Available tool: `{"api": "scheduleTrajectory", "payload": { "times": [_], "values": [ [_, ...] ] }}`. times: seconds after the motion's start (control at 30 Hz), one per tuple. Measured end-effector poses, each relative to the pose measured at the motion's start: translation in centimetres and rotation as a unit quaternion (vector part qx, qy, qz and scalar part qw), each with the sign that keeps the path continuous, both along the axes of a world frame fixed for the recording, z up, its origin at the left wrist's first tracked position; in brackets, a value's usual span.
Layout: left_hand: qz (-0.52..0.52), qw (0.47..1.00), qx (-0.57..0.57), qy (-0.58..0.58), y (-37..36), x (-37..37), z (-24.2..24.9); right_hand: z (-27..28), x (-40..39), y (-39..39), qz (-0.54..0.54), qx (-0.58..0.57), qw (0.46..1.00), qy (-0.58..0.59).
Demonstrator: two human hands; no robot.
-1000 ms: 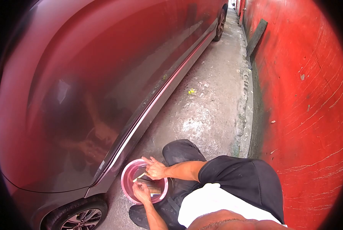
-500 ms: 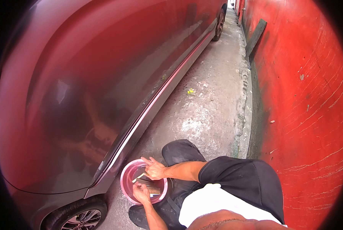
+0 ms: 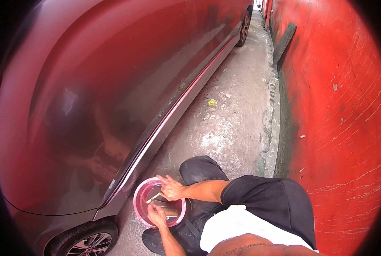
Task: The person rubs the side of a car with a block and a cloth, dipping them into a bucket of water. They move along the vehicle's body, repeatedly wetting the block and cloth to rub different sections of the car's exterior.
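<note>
A pink bucket [image 3: 138, 205] stands on the ground beside the car, with brownish and dark flat pieces [image 3: 169, 210] inside it. Over its upper right rim, my right hand [image 3: 171, 188] pinches one end of a small pale strip [image 3: 156, 197], with some fingers stretched toward the rim. Just below, my left hand [image 3: 156, 214] is closed above the bucket, its fingertips close to the strip's other end. What those fingertips hold is too small to tell.
A dark, glossy car [image 3: 113, 85] fills the left side, its wheel [image 3: 92, 245] close to the bucket. To the right runs a red wall [image 3: 335, 128] with a dark board [image 3: 284, 44] leaning on it. Yellow-green scraps [image 3: 212, 102] lie on the concrete ground [image 3: 211, 128].
</note>
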State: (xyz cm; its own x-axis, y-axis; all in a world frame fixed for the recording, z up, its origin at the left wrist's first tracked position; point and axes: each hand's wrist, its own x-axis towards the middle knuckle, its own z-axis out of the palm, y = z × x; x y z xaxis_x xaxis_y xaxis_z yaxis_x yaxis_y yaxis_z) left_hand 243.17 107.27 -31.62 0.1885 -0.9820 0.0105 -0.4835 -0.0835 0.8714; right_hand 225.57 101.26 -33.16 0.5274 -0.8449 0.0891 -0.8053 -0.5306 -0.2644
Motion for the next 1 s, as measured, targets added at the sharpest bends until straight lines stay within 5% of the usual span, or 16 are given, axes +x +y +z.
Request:
{"api": "scheduleTrajectory", "payload": {
  "times": [0.17, 0.37, 0.43, 0.47, 0.53, 1.0],
  "values": [
    [0.001, 0.997, 0.014, 0.073, -0.6, 1.7, -3.4, 0.3, 0.0, 0.1, -0.002, 0.009, 1.0, 0.005],
    [-0.047, 0.988, -0.125, -0.073, -0.9, 2.2, -5.2, 0.3, 0.0, 0.1, -0.009, 0.014, 1.0, 0.003],
    [-0.043, 0.995, -0.074, 0.056, -1.2, 3.0, -6.1, 0.5, 0.0, 0.1, -0.007, 0.015, 1.0, 0.007],
    [-0.043, 0.995, -0.073, 0.056, -1.0, 2.6, -5.2, 0.3, 0.1, 0.2, -0.007, 0.015, 1.0, 0.006],
    [-0.058, 0.982, -0.127, -0.124, -0.4, 1.2, -2.7, 0.0, 0.1, 0.3, -0.021, -0.028, 0.999, -0.009],
    [-0.018, 0.989, -0.121, -0.085, -0.3, 0.6, -1.8, 0.0, 0.1, 0.1, -0.011, -0.008, 1.0, -0.006]
  ]
}}
